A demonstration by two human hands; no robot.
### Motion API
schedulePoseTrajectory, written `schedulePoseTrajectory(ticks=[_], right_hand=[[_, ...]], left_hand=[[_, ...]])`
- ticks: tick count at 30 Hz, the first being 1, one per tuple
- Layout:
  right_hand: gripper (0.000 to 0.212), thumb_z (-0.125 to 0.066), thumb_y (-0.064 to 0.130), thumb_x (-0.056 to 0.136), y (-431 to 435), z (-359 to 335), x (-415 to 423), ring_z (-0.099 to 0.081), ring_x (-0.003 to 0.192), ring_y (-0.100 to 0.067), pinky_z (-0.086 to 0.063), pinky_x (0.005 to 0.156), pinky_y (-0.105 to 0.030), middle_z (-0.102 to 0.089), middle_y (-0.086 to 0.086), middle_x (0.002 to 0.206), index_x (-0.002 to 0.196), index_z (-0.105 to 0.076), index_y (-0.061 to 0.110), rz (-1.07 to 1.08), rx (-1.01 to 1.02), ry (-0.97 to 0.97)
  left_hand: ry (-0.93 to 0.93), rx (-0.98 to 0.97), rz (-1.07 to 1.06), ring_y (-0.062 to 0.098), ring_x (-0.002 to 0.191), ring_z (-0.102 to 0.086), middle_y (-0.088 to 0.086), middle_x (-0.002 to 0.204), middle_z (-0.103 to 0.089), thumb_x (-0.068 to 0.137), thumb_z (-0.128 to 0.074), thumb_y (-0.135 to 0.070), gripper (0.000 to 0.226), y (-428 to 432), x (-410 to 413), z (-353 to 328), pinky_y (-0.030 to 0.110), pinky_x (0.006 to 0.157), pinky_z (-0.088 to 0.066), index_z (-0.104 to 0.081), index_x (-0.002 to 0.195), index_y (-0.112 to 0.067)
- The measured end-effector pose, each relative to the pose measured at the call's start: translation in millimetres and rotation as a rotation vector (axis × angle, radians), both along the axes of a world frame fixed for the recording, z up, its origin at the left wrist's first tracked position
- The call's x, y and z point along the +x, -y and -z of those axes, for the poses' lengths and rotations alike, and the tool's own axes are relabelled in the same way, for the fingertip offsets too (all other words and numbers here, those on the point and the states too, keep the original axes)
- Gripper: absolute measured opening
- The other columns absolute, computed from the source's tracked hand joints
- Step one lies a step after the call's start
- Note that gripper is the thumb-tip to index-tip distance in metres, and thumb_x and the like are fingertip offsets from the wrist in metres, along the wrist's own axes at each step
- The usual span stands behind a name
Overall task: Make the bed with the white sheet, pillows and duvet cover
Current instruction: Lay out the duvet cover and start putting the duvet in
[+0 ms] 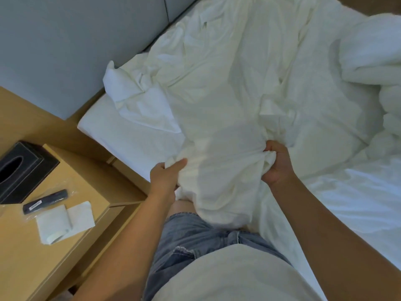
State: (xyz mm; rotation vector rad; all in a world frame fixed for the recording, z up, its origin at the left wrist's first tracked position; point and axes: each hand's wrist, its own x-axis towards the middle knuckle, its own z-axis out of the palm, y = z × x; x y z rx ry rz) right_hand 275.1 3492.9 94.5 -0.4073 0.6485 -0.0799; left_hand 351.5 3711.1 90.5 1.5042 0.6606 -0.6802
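Rumpled cream-white cotton sheet (227, 88) strewn in soft creases across the bare white mattress (130, 135), bunched at the near edge, one corner flopped back near the grey padded headboard (65, 51) and the puffy white duvet (368, 61) heaped toward the far right side, likely out of the way. Left hand (165, 177) and right hand (276, 165) apart at the mattress's near edge, fingers curled tight round gathered folds, probably to spread or tuck. Smaller, on the pale wooden nightstand (32, 268): black leather tissue box (19, 170), bagged dark remote (45, 202).
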Motion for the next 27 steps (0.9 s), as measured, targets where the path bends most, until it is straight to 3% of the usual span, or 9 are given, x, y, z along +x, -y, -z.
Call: schedulePoseTrajectory(ticks=[3,6,8,13,15,17,19,23,27], right_hand=[[0.031,-0.046,0.009,0.071,-14,8,3,-0.072,0.077,-0.026,-0.058,0.066,-0.037,-0.073,-0.010,0.081,0.075,-0.077,0.008,-0.133,0.015,-0.072],[0.021,-0.062,0.013,0.070,-8,4,3,-0.072,0.078,-0.025,-0.058,0.063,-0.035,-0.074,-0.009,0.087,0.084,-0.078,0.012,-0.381,-0.162,-0.212],[0.023,-0.065,0.009,0.066,1,1,6,-0.072,0.078,-0.024,-0.058,0.062,-0.034,-0.074,-0.009,0.087,0.085,-0.076,0.011,-0.411,-0.218,-0.247],[0.028,-0.061,0.011,0.074,8,-2,20,-0.070,0.093,-0.025,-0.058,0.076,-0.042,-0.072,-0.011,0.100,0.099,-0.070,0.007,-0.173,-0.090,-0.153],[0.021,-0.059,0.012,0.075,7,-1,24,-0.071,0.086,-0.023,-0.059,0.072,-0.038,-0.073,-0.009,0.091,0.086,-0.076,0.008,-0.128,-0.083,-0.107],[0.020,-0.058,0.009,0.071,4,1,23,-0.072,0.075,-0.021,-0.058,0.065,-0.033,-0.074,-0.006,0.081,0.074,-0.078,0.010,-0.107,-0.108,-0.093],[0.026,-0.052,0.008,0.067,1,8,17,-0.071,0.072,-0.021,-0.058,0.063,-0.032,-0.073,-0.005,0.079,0.071,-0.078,0.011,-0.095,-0.077,-0.096],[0.034,-0.044,0.008,0.069,-4,14,8,-0.072,0.078,-0.022,-0.058,0.066,-0.033,-0.074,-0.005,0.083,0.074,-0.078,0.012,-0.112,-0.022,-0.043],[0.017,-0.063,0.014,0.072,2,8,9,-0.072,0.079,-0.021,-0.058,0.064,-0.033,-0.075,-0.006,0.087,0.077,-0.079,0.014,-0.328,-0.178,-0.182]], left_hand=[[-0.286,-0.256,-0.007,0.030,0.097,-0.064,0.015,0.109,-0.068,0.088,-0.063,-0.033,0.032,0,2,-1,0.043,0.086,-0.052,-0.066,0.109,-0.009],[-0.308,-0.378,-0.064,0.027,0.088,-0.065,0.013,0.094,-0.073,0.096,-0.044,-0.048,0.043,11,13,-8,0.037,0.075,-0.050,-0.068,0.099,-0.013],[-0.211,-0.430,-0.014,0.021,0.089,-0.066,0.009,0.100,-0.072,0.099,-0.044,-0.038,0.033,23,19,-18,0.032,0.072,-0.052,-0.065,0.106,-0.013],[0.430,0.012,0.498,0.018,0.108,-0.059,0.005,0.118,-0.063,0.098,-0.048,-0.025,0.032,57,-9,-35,0.030,0.094,-0.047,-0.055,0.125,-0.009],[0.390,-0.041,0.747,0.006,0.098,-0.058,-0.006,0.106,-0.062,0.098,-0.047,-0.023,0.027,60,-37,-30,0.017,0.087,-0.044,-0.056,0.121,-0.014],[0.225,-0.064,0.906,-0.004,0.070,-0.057,-0.017,0.077,-0.060,0.097,-0.047,-0.022,0.013,53,-56,-21,0.005,0.064,-0.043,-0.059,0.099,-0.019],[0.061,-0.031,0.838,-0.002,0.066,-0.057,-0.018,0.073,-0.060,0.092,-0.057,-0.026,0.010,38,-51,-10,0.008,0.054,-0.044,-0.057,0.100,-0.018],[-0.398,-0.484,0.227,0.024,0.101,-0.064,0.011,0.112,-0.068,0.081,-0.066,-0.039,0.047,18,-5,8,0.037,0.085,-0.050,-0.063,0.117,-0.008],[-0.442,-0.416,-0.089,0.030,0.115,-0.055,0.014,0.121,-0.061,0.098,-0.048,-0.032,0.039,46,15,4,0.035,0.077,-0.048,-0.056,0.121,-0.002]])
